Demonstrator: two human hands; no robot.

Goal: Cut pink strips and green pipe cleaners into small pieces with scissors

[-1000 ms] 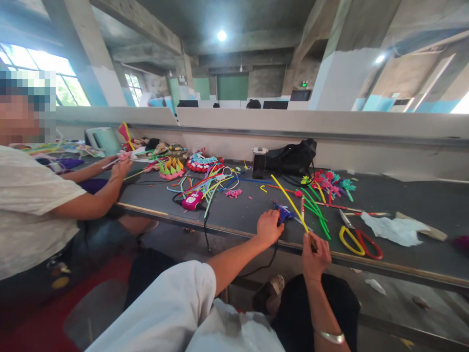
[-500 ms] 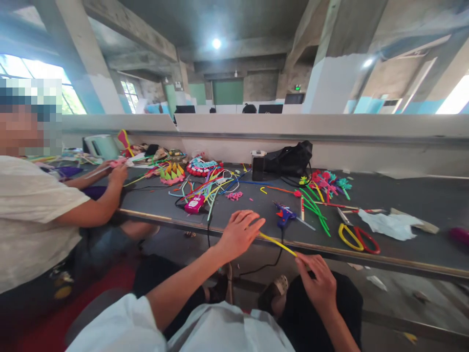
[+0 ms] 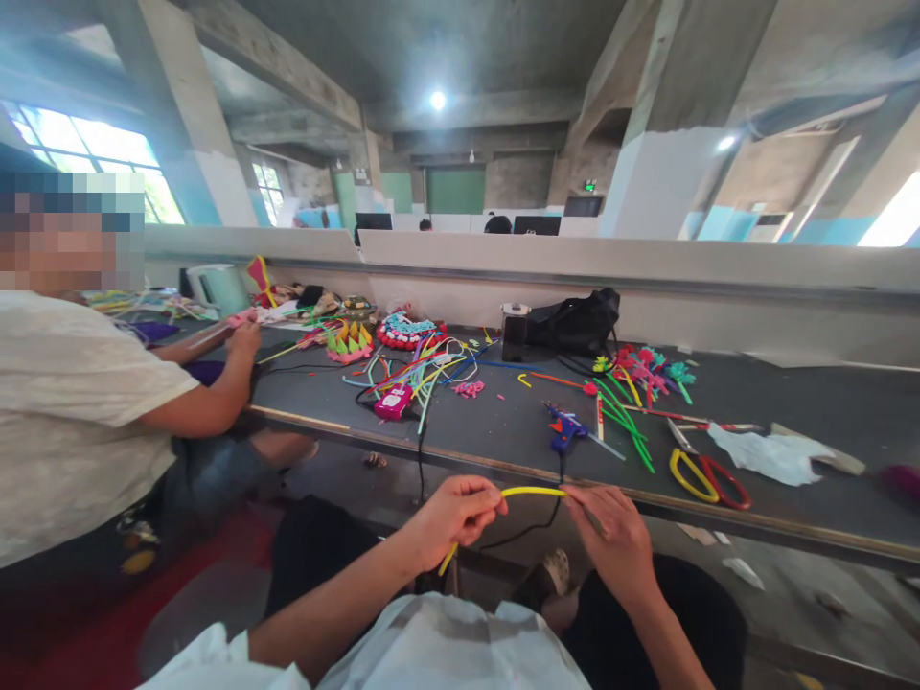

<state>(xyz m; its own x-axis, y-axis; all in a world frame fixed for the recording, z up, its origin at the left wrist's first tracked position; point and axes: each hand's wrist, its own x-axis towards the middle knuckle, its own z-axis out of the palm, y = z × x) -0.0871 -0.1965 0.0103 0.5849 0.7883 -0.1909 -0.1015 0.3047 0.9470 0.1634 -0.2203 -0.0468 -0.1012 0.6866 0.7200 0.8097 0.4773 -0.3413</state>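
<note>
A yellow pipe cleaner [image 3: 533,491] is stretched in a slight arch between my hands, in front of the table edge and above my lap. My left hand [image 3: 460,517] pinches it, and a loose end sticks out below that hand. At the other end my right hand [image 3: 610,527] grips it between thumb and fingers. Just beyond, on the table, lies a blue glue gun [image 3: 566,428]. Green pipe cleaners [image 3: 627,422] lie to its right, and scissors [image 3: 708,474] with yellow and red handles are farther right.
The dark table [image 3: 489,450] carries bundled pipe cleaners [image 3: 431,379], a pink box [image 3: 393,402], a beaded piece [image 3: 409,331], a black bag [image 3: 579,326], colourful pipe-cleaner flowers [image 3: 651,369] and white tissue [image 3: 769,452]. A co-worker [image 3: 86,422] sits at the left, handling something pink.
My left hand has moved down and closed on the yellow pipe cleaner. My right hand has shifted slightly left and up, so the stretch between them now arches.
</note>
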